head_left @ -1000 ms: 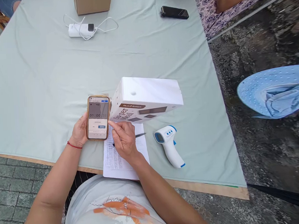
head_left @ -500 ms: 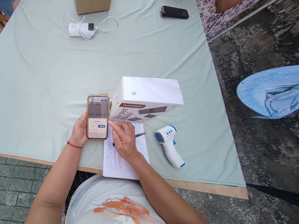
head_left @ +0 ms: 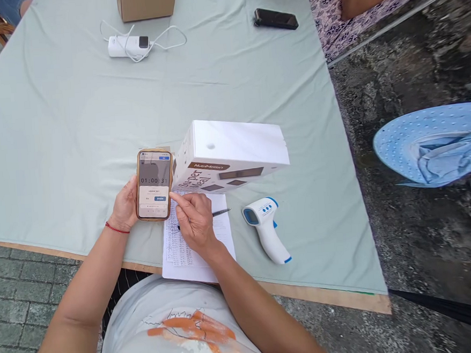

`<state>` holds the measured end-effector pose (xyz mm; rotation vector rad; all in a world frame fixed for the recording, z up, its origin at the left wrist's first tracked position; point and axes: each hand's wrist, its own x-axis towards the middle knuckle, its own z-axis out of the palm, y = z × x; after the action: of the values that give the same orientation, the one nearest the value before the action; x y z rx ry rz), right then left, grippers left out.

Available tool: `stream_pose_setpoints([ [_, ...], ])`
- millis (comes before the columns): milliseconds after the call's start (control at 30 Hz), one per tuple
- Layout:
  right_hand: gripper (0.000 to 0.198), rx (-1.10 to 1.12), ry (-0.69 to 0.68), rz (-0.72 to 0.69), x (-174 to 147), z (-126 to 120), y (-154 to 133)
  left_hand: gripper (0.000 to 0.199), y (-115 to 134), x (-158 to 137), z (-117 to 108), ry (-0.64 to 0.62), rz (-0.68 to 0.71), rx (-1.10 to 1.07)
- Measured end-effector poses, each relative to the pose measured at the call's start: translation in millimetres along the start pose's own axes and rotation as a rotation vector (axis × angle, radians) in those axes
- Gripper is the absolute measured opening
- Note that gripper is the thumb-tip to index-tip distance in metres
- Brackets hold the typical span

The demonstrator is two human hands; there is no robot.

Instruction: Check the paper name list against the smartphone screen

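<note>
My left hand (head_left: 125,205) is wrapped round a smartphone (head_left: 154,186) in a tan case, held upright over the near side of the table. Its screen shows a timer reading about 01:00:31 above a white pop-up with a blue button. My right hand (head_left: 196,218) points with its index finger at the phone's lower right edge; the other fingers curl in. Beneath that hand lie printed sheets (head_left: 224,247). A dark pen (head_left: 222,212) passes under the right hand, partly hidden, apparently resting on the paper.
A white NutriMotion Super Meal box (head_left: 237,141) stands just beyond my right hand. To the right lies a white and blue infrared thermometer (head_left: 267,228). Farther back are a white device with a cable (head_left: 123,46), a cardboard box (head_left: 146,4) and a black device (head_left: 275,19). A blue hat (head_left: 438,143) is beyond the table edge.
My right hand has shifted very slightly left and its index fingertip slightly down beside the phone. The phone and the other things look unchanged.
</note>
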<state>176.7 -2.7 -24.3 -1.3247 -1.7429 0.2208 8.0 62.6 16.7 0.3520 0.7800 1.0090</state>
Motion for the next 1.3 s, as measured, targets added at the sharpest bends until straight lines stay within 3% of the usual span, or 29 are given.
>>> stream_pose_setpoints([
  [833,0.039,-0.043,-0.040,-0.084,-8.5,2.8,-8.3,0.039,0.4,0.2,0.2,-0.048,0.001,-0.003],
  [1100,0.050,-0.138,-0.080,-0.070,-4.8,9.1,-5.0,0.039,-0.3,0.4,-0.3,-0.037,0.005,0.001],
  [1300,0.055,-0.105,-0.037,-0.047,-4.5,6.6,-5.5,0.042,-0.8,0.6,-2.8,-0.060,-0.011,-0.001],
])
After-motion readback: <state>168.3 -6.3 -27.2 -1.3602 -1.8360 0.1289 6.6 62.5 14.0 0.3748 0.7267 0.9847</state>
